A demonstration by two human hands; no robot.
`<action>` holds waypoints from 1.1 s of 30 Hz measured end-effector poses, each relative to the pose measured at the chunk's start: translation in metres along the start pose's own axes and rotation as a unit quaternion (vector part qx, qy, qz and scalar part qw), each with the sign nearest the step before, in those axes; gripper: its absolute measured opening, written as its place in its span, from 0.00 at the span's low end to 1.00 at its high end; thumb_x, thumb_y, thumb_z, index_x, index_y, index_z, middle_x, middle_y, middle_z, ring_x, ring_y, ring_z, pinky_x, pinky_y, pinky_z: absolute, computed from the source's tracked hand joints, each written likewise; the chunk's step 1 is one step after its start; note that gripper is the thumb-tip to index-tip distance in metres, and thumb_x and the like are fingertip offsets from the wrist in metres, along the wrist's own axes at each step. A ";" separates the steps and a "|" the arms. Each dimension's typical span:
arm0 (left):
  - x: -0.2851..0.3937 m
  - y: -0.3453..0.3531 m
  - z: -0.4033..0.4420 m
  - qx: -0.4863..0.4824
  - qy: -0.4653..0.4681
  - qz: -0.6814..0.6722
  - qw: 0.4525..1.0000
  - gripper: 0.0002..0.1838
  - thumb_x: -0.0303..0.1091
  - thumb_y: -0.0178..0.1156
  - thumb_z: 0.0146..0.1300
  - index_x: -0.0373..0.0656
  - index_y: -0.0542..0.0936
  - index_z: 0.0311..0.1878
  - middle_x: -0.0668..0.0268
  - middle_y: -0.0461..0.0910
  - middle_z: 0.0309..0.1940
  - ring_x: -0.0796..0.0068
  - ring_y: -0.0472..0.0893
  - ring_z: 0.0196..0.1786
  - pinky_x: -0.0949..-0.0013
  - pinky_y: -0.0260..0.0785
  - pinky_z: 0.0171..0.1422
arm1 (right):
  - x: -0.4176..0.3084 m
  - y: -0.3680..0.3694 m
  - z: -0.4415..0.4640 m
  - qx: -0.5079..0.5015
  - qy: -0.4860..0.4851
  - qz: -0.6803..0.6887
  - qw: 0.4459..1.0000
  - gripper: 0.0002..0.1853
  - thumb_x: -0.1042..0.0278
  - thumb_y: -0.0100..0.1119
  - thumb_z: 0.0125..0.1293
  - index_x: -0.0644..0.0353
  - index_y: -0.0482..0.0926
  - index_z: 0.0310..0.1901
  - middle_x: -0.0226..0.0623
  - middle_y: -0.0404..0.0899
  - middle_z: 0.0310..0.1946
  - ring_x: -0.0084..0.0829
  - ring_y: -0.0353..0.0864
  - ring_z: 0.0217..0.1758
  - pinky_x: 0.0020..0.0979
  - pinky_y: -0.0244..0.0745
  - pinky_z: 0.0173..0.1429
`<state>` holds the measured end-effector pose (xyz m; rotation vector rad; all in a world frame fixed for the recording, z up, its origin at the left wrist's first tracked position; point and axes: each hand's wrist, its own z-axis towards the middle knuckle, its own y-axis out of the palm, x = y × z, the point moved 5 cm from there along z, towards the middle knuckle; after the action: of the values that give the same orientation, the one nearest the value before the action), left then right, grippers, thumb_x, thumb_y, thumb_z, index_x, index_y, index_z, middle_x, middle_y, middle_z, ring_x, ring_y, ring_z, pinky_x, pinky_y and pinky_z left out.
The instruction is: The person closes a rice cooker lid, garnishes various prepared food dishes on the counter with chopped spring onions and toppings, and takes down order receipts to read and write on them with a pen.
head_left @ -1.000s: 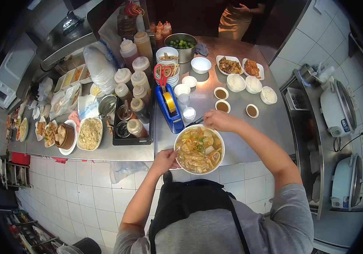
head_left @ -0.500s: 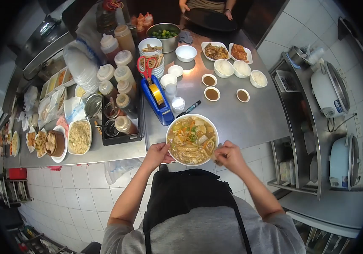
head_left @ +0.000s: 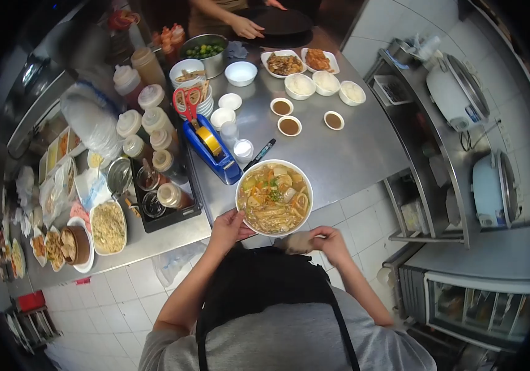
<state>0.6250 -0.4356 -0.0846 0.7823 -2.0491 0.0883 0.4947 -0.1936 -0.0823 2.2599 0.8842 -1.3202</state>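
A white bowl [head_left: 273, 231] of noodle soup with vegetables sits at the near edge of the steel table. My left hand [head_left: 230, 230] is closed on its lower left rim, thumb at the edge. Just below the bowl's near right side, my right hand [head_left: 330, 244] pinches a crumpled beige cloth [head_left: 299, 242], which is blurred. A blue tape dispenser [head_left: 215, 154] with red-handled scissors [head_left: 188, 102] stands beyond the bowl on the left. Close to the bowl's far rim lies a black marker [head_left: 260, 154].
Sauce bottles [head_left: 163, 161] crowd a black tray at left, beside a plate of fried rice [head_left: 108, 226]. Rice bowls [head_left: 300, 86], sauce cups [head_left: 289, 126] and two food dishes [head_left: 284, 64] stand farther back. Another person's hand [head_left: 246, 27] is by a dark round tray [head_left: 277, 21].
My right hand has moved from the bowl's right rim to below its near side with the cloth. My left hand stays on the rim. The view has turned; the other person's hand has shifted.
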 end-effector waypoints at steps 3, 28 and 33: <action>0.006 0.003 -0.005 0.016 0.023 -0.002 1.000 0.25 0.39 0.47 0.68 0.34 0.56 0.62 0.53 0.81 0.31 0.65 0.84 0.31 0.74 0.77 0.31 | 0.026 -0.012 0.014 0.106 0.081 0.126 0.983 0.07 0.85 0.53 0.55 0.64 0.71 0.34 0.39 0.74 0.31 0.29 0.79 0.28 0.29 0.81 0.33; 0.034 0.006 -0.035 0.021 0.002 0.104 0.994 0.27 0.47 0.41 0.70 0.43 0.50 0.65 0.51 0.71 0.50 0.59 0.79 0.44 0.64 0.75 0.42 | -0.001 -0.025 0.013 0.168 -0.130 -0.064 0.975 0.05 0.73 0.58 0.49 0.64 0.77 0.28 0.38 0.78 0.23 0.29 0.78 0.25 0.28 0.72 0.29; -0.004 -0.007 -0.030 0.015 -0.073 0.150 0.986 0.26 0.44 0.42 0.69 0.44 0.52 0.65 0.57 0.77 0.43 0.64 0.80 0.43 0.65 0.72 0.43 | 0.038 0.035 0.031 0.042 -0.144 -0.131 0.980 0.07 0.70 0.57 0.50 0.58 0.82 0.31 0.36 0.80 0.23 0.28 0.80 0.26 0.29 0.73 0.32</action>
<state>0.6527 -0.4289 -0.0725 0.5046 -2.2977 0.2386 0.5123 -0.2250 -0.1300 1.9885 1.0612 -1.7789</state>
